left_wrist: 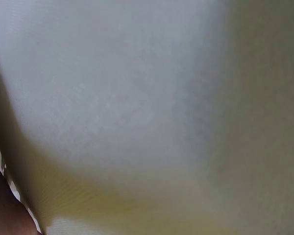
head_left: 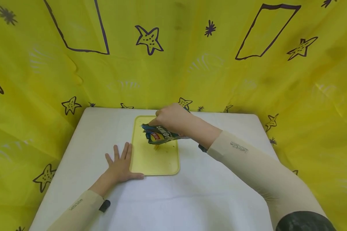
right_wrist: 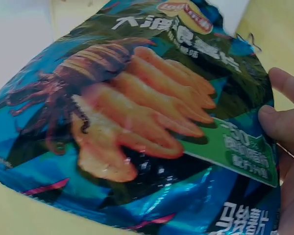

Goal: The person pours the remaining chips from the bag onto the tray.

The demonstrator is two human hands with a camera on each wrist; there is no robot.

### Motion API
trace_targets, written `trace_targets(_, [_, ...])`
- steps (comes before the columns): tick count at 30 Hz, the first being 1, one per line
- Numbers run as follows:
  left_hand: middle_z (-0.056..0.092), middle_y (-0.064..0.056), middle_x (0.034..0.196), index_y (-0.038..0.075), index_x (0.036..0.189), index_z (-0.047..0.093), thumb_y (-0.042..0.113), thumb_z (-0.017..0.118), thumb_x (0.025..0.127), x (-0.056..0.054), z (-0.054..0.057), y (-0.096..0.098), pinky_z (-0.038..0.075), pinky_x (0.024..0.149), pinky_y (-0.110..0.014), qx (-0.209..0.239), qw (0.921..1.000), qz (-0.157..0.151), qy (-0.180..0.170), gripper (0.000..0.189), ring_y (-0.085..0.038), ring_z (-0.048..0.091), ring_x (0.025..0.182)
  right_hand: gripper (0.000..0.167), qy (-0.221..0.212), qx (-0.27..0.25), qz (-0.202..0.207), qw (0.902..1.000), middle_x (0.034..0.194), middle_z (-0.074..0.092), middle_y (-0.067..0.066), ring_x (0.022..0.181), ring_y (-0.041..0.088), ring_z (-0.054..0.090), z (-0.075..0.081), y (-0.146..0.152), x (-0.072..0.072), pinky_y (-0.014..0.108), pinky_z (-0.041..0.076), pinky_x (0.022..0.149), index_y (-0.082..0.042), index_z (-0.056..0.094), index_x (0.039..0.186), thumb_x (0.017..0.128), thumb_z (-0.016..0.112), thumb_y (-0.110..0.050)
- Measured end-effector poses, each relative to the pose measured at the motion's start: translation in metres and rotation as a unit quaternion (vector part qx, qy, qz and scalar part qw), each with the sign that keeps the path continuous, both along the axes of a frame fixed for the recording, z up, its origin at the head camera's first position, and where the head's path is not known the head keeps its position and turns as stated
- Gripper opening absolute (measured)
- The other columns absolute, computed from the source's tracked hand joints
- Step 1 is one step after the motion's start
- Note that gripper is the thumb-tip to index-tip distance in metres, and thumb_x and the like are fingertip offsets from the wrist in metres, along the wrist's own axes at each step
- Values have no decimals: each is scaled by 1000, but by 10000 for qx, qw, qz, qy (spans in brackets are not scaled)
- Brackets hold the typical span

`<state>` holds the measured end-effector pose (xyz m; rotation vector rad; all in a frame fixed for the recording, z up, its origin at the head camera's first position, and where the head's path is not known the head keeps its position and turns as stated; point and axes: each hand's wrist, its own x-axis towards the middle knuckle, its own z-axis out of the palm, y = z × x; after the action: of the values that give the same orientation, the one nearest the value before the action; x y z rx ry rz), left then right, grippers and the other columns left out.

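Observation:
My right hand (head_left: 174, 118) grips a shiny blue potato chip bag (head_left: 159, 136) by its side, holding it tilted over a pale yellow tray (head_left: 153, 165). The right wrist view gives the bag's printed front (right_wrist: 137, 107) up close, with thumb and fingers (right_wrist: 279, 122) at its edge. Just under the bag's left end, a small yellow chip piece (head_left: 156, 147) shows above the tray, and a few dark crumbs dot the surface nearby. My left hand (head_left: 120, 167) lies with fingers spread along the tray's left side, its thumb at the near left corner.
The tray lies on a white-covered table (head_left: 208, 199). Yellow curtain (head_left: 179, 73) with drawn starfish hangs behind the table and along both sides. Mostly pale sleeve and a blurred white surface fill the left wrist view.

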<state>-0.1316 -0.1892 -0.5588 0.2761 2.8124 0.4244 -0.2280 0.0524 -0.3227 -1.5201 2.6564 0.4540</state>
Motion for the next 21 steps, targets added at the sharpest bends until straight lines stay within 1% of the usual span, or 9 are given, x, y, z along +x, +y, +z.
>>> trace_targets(4, [-4,-21,167,2,159,-4,95,58,59,0,-1,-1,-13,97,-84,-2,10000,18,-20,150,-61,-17,142,43,-71,30,42,10000,102,74,-4,88,15,67,2,-5,1,37,58,74,-40,70,124,84,82,-28])
trace_targets(9, [-5,-21,166,2,159,-4,94,60,58,0,-2,-1,-17,96,-83,102,9999,51,-58,151,-61,-19,142,43,-65,78,64,9999,103,74,-4,89,14,67,2,-8,0,37,58,74,-40,69,125,85,81,-28])
trace_targets(11, [-6,-21,167,2,159,-5,94,60,58,-1,-3,-1,-18,96,-82,71,9999,68,-86,150,-60,-20,142,43,-74,82,86,9999,104,74,-4,89,14,68,1,-8,0,37,59,73,-40,69,125,86,81,-29])
trace_targets(15, [-6,-20,166,3,159,-5,94,60,59,-1,-4,-1,-17,97,-82,48,9999,47,-79,150,-60,-20,142,43,-69,63,80,9999,104,74,-5,90,14,68,2,-7,-1,36,58,75,-40,69,125,86,80,-25])
trace_targets(19, [-5,-22,166,2,159,-4,93,60,59,-1,-3,-1,-16,96,-83,104,9999,19,-44,150,-61,-19,141,41,-98,20,67,9999,104,74,-6,90,14,68,2,-7,-2,37,58,75,-39,71,123,86,80,-25])
trace_targets(21, [-7,-20,166,3,159,-6,94,59,59,-1,-3,-1,-16,97,-83,66,9999,24,-80,150,-61,-20,142,40,-96,9,79,9999,104,75,-6,90,14,68,2,-7,-2,37,58,75,-38,71,122,86,81,-26])
